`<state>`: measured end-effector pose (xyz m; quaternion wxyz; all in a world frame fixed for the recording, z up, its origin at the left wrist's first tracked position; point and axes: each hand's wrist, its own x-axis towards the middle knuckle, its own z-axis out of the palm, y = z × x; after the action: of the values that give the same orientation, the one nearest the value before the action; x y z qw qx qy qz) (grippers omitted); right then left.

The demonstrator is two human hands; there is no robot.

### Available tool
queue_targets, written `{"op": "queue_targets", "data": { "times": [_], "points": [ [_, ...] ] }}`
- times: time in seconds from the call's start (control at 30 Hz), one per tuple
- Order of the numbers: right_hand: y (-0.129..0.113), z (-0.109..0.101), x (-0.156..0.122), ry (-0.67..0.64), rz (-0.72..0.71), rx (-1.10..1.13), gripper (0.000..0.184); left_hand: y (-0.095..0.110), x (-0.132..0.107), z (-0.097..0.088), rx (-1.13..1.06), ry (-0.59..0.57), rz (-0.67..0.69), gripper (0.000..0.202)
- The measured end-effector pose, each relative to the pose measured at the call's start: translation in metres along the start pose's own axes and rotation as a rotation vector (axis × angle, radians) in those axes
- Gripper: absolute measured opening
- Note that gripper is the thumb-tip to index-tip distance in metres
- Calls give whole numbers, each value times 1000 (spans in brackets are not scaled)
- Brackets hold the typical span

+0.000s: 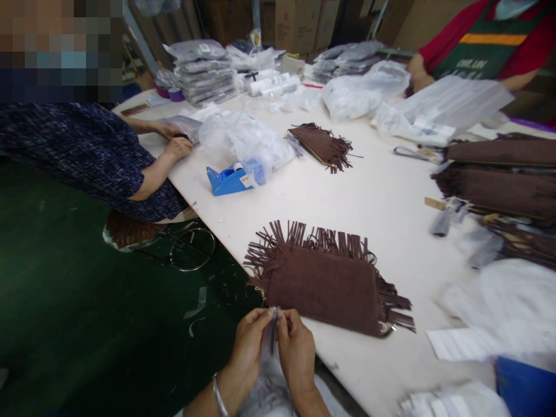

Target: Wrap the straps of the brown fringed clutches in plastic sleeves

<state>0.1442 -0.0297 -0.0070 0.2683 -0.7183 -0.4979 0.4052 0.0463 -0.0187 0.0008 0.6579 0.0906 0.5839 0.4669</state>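
From here I see dark green floor (65, 324) at lower left, a stool (130, 230) above it, a white table (391, 202) across the centre, cardboard boxes (297, 24) at top centre

Bag (322, 289): matt, napped, suede-like face; fringe (296, 233) of the same dull material, cut in rough strips. Pouch (319, 145): similar matt finish, with a zip (311, 149) of shiny, brass-like metal. Strip (274, 337) between the fingertips: slight sheen, material not determinable. Table (269, 211): smooth, pale, low sheen. Dispenser (228, 180): hard, smooth plastic. Wrap (243, 136): thin, translucent plastic, crinkled and glossy. Packs (206, 74): shiny plastic film, creased. Bangle (219, 396): smooth, polished metal. Carton (296, 26): matt cardboard. Apron (484, 52): matt cloth. Floor (56, 278): smooth, dull.
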Motion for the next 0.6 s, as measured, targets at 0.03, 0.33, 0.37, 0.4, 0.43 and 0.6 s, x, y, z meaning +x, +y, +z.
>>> {"op": "queue_targets", "data": {
  "times": [0.03,0.33,0.37,0.4,0.43,0.6],
  "points": [
    [0,0,0,5,1,-6,33,-1,1,1,-12,2,-6,26],
    [3,0,-6,50,-29,138,32,-7,2,1,53,107,37,31],
    [5,1,-6,53,-42,161,32,-8,3,0,86,121,58,31],
    [6,2,-6,58,-52,174,32,-8,4,0,127,130,88,30],
    [8,3,-7,68,-60,174,31,-10,5,-1,172,133,124,30],
    [11,11,-11,150,-212,32,26,-15,11,-2,388,113,306,25]
  ]
}}
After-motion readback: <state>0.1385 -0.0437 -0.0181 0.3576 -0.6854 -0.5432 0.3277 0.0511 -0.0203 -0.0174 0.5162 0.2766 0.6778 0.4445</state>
